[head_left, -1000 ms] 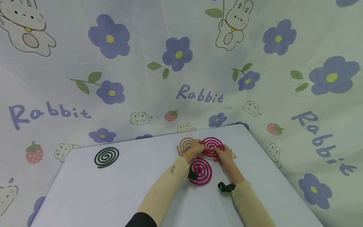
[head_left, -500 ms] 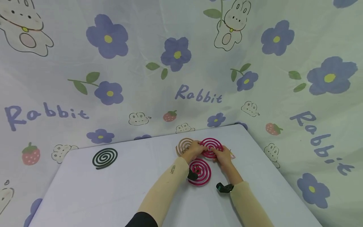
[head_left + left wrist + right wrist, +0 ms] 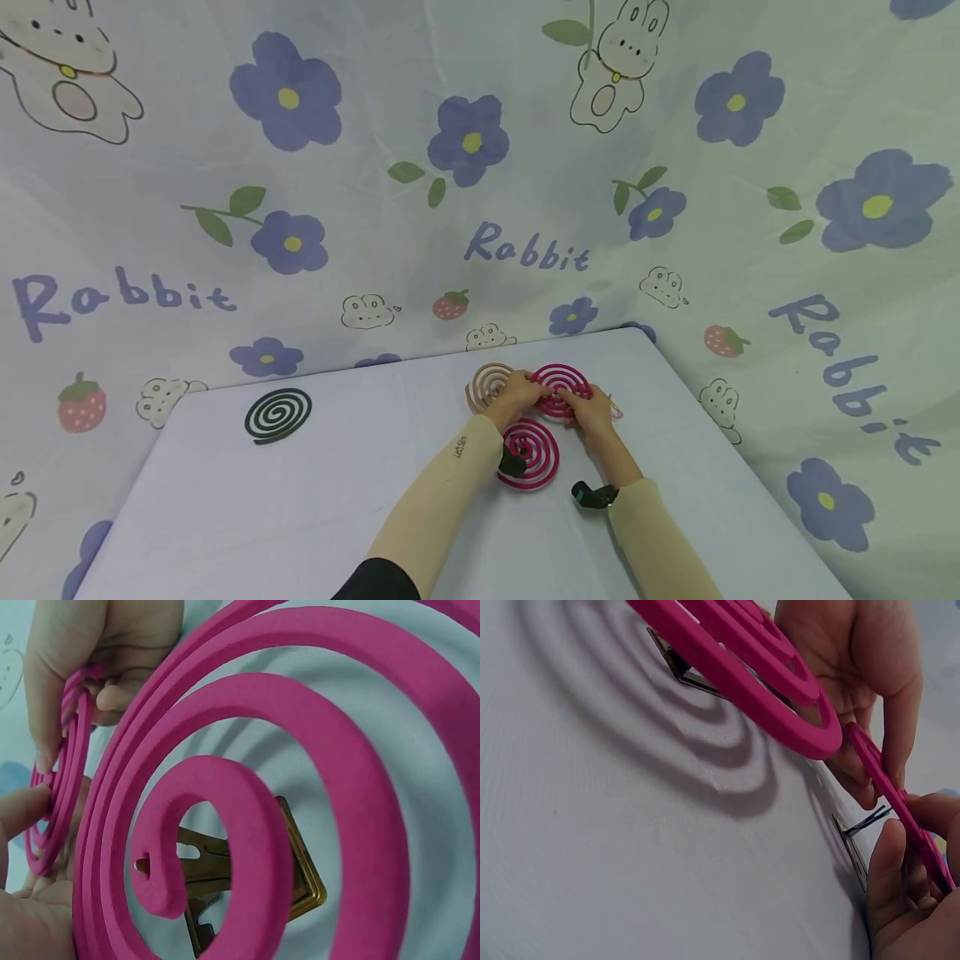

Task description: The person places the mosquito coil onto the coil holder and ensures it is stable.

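A magenta mosquito coil (image 3: pixel 77 757) is held between both hands in the wrist views, at the back right of the table in the head view. My left hand (image 3: pixel 517 393) pinches its left side, and the thumb reaches toward the centre. On its right side, my right hand (image 3: pixel 596 410) grips it with thumb and fingers. Beneath this coil, the right wrist view shows a small metal stand (image 3: pixel 851 851) with thin prongs sticking up. Nearer the person, a second magenta coil (image 3: pixel 259 817) sits above the table on a brass-coloured stand (image 3: pixel 304 862), whose tongue passes through the coil's inner end.
A tan coil (image 3: pixel 470 393) lies left of the left hand, which partly covers it. Far left on the white table (image 3: pixel 225 500) is a dark green coil (image 3: pixel 279 412). A small pinkish item (image 3: pixel 616 409) shows just beyond the right hand. A patterned curtain (image 3: pixel 405 250) hangs behind.
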{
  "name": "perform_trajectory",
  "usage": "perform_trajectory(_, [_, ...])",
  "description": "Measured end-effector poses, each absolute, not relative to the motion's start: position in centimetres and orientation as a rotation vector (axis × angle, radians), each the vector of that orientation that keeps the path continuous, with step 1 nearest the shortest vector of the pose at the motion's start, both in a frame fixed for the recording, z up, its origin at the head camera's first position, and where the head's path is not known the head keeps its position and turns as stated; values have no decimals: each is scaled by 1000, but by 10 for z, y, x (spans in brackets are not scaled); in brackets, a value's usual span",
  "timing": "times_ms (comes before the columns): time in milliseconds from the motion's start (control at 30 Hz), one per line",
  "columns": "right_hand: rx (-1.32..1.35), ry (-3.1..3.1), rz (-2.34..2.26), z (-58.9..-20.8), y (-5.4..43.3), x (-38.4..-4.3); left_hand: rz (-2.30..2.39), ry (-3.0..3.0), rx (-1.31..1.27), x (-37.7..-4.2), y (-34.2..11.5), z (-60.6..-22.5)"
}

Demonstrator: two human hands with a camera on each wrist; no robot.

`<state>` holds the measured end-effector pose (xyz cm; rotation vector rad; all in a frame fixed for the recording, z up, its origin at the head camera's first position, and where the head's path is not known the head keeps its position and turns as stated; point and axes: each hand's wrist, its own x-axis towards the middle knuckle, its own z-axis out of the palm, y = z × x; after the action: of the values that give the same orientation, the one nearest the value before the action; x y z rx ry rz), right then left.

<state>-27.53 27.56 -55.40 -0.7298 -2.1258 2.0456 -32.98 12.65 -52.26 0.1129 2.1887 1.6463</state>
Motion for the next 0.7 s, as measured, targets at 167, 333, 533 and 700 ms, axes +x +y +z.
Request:
perform_trajectory(167, [-723, -2128, 2042, -556, 278, -276, 1663, 2177, 109, -330, 128, -523])
perform_trajectory(333, [-718, -2127, 2037, -558, 279, -276, 1682, 2160, 103, -330, 129, -526])
perform_trajectory(533, [-731, -2137, 2029, -557, 278, -277, 1679, 2171, 93, -331, 130, -526])
perform_trajectory(700, [-736, -2144, 2026, -554, 278, -275, 1663, 2189, 81, -331, 132, -527])
